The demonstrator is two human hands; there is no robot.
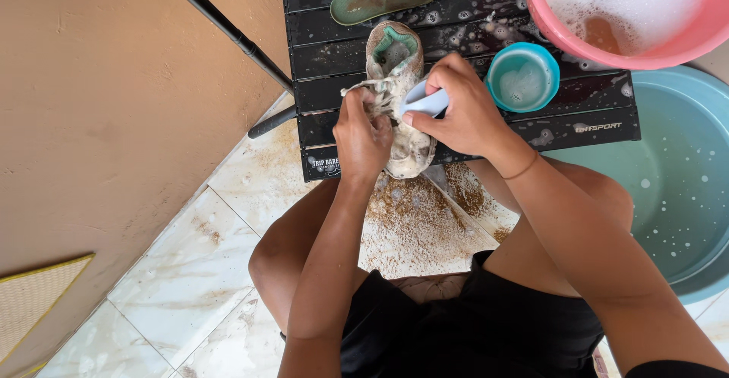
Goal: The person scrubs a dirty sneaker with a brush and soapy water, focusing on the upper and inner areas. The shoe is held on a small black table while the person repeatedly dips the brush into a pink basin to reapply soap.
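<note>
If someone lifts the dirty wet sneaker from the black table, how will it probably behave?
The sneaker looks soaked and soapy, so probably slippery and heavy for its size. Its soft upper and loose laces would likely flop. The left hand already steadies it.

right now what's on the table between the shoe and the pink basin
In the head view, a small teal cup of suds stands on the black slatted table between the shoe and the pink basin.

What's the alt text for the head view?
Left hand steadies a dirty shoe on a black slatted table while the right hand scrubs it with a white brush. A teal cup and pink soapy basin sit nearby.
</note>
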